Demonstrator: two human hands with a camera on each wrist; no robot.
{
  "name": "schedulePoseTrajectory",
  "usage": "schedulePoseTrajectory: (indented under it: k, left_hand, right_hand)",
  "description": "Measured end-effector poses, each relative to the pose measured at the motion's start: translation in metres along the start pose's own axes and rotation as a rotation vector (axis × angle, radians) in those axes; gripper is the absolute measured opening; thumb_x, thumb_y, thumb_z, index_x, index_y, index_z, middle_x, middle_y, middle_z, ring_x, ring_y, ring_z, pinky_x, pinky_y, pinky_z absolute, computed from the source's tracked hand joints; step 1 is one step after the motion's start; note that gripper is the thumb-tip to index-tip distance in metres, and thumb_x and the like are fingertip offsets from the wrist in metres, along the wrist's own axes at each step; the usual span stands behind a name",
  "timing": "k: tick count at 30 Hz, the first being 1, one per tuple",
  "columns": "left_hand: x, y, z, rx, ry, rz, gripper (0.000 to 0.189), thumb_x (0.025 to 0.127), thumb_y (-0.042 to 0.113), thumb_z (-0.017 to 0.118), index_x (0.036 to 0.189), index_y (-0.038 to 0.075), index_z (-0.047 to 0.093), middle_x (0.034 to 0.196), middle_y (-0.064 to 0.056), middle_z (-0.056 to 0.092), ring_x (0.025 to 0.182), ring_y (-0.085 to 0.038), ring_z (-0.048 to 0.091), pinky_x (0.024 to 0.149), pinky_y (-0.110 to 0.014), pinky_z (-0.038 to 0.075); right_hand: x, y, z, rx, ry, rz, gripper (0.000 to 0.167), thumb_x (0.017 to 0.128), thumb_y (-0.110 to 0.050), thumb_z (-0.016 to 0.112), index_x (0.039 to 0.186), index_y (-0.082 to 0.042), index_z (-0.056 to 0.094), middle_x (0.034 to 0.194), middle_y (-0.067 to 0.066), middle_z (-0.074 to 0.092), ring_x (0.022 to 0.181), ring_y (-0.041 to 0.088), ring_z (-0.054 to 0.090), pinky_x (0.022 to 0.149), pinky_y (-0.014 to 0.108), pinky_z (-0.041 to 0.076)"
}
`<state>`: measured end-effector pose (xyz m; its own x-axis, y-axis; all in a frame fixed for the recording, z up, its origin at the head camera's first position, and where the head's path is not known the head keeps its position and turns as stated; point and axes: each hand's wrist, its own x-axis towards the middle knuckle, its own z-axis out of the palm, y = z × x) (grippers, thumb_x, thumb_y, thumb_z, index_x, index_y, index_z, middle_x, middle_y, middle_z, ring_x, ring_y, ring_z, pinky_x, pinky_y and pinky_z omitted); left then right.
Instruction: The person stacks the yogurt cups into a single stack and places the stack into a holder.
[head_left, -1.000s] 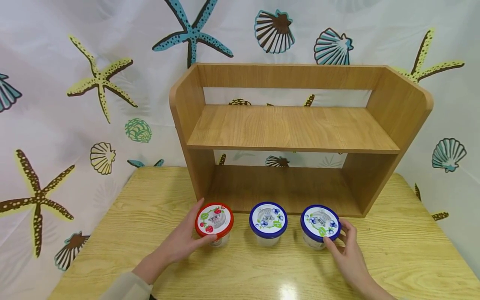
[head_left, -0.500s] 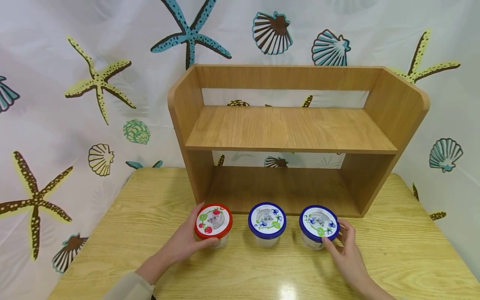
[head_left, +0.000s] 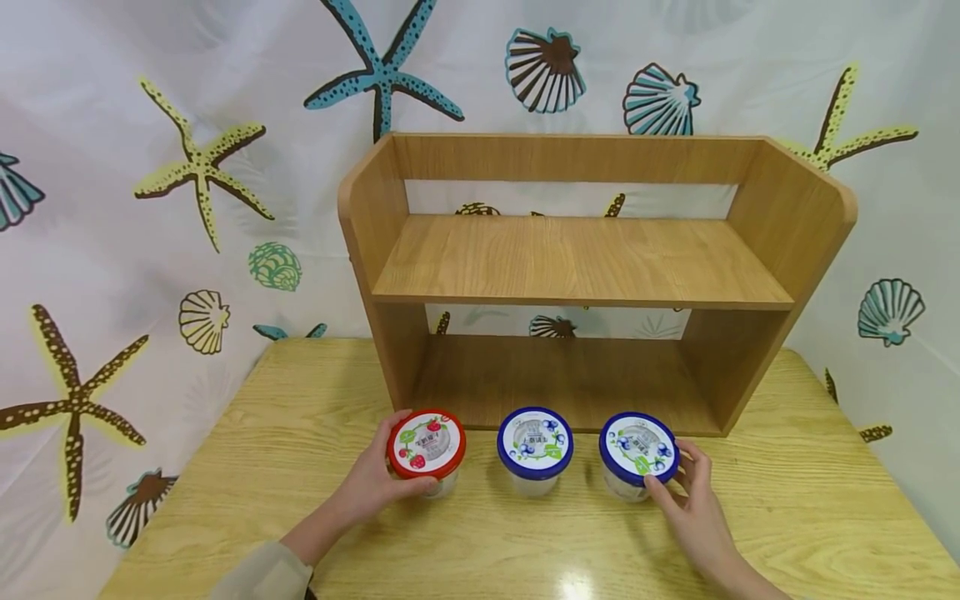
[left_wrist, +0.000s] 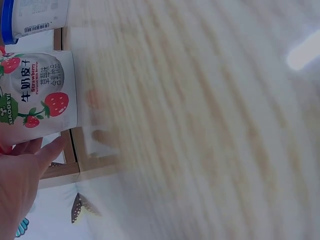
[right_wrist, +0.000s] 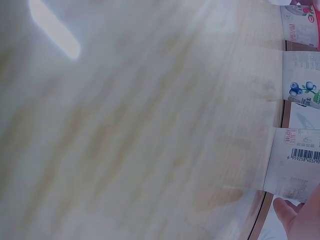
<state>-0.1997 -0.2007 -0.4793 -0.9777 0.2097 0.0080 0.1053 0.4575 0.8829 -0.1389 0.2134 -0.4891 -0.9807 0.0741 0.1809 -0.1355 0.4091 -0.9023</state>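
Note:
A red-lidded strawberry milk drink cup [head_left: 427,446] stands on the wooden table, my left hand [head_left: 375,479] around its left side with the thumb at the front of the rim. In the left wrist view, its strawberry label [left_wrist: 37,95] faces the camera beside my fingers. To the right, my right hand [head_left: 693,508] grips a blue-lidded blueberry cup [head_left: 637,446], thumb on the near rim and fingers curled at its right side. The right wrist view shows that cup's barcode side [right_wrist: 295,162]. Between the two, another blue-lidded cup [head_left: 535,444] stands untouched.
Just behind the cups stands a two-tier wooden shelf [head_left: 585,258], its lower board [head_left: 555,375] close to them. A white cloth [head_left: 247,50] printed with starfish and shells hangs behind and beside the table [head_left: 480,550].
Both hands stay at their cups, and all three cups keep their places. Only the head view shifts slightly.

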Motion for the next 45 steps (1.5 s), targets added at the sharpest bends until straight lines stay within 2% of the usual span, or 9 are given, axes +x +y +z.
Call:
schedulePoseTrajectory:
  k: [13,20,26,37,45]
  left_hand:
    - [-0.002,0.002,-0.001,-0.090,0.029,0.017,0.094,0.073,0.024,0.088,0.145,0.015,0.028,0.139,-0.013,0.044,0.125,-0.031,0.042,0.101,-0.049,0.042]
    - [-0.006,0.011,-0.004,-0.105,0.050,0.050,0.096,0.072,0.021,0.088,0.146,0.017,0.027,0.140,-0.014,0.043,0.126,-0.033,0.043,0.097,-0.045,0.046]
    - [-0.011,0.029,-0.006,-0.101,0.056,0.082,0.095,0.072,0.021,0.088,0.147,0.020,0.028,0.140,-0.014,0.042,0.125,-0.035,0.043,0.092,-0.042,0.050]
    - [-0.013,0.067,-0.008,-0.087,0.030,0.142,0.095,0.073,0.023,0.087,0.147,0.018,0.028,0.139,-0.010,0.042,0.124,-0.032,0.043,0.091,-0.044,0.050]
    - [-0.009,0.091,-0.004,-0.091,-0.021,0.234,0.093,0.073,0.022,0.087,0.146,0.016,0.030,0.138,-0.009,0.044,0.118,-0.030,0.048,0.086,-0.034,0.053]
  right_hand:
    - [0.002,-0.001,-0.001,0.006,-0.009,0.015,0.062,0.098,-0.015,0.060,0.142,-0.002,0.018,0.142,0.037,0.034,0.124,0.054,0.041,0.093,0.059,0.044]
    - [0.001,0.000,0.000,0.010,-0.008,0.029,0.063,0.098,-0.015,0.060,0.142,-0.002,0.018,0.142,0.037,0.034,0.124,0.053,0.042,0.094,0.059,0.043]
    - [0.002,0.000,0.000,0.013,-0.011,0.038,0.064,0.098,-0.017,0.060,0.143,-0.002,0.017,0.142,0.037,0.033,0.125,0.054,0.041,0.095,0.060,0.042]
    - [0.000,0.000,0.000,0.017,-0.007,0.027,0.063,0.098,-0.015,0.060,0.142,-0.001,0.017,0.142,0.038,0.033,0.124,0.054,0.041,0.094,0.059,0.043]
    - [0.001,0.001,0.000,0.021,-0.015,0.040,0.064,0.098,-0.017,0.060,0.142,-0.002,0.017,0.143,0.037,0.032,0.126,0.054,0.040,0.095,0.059,0.042]
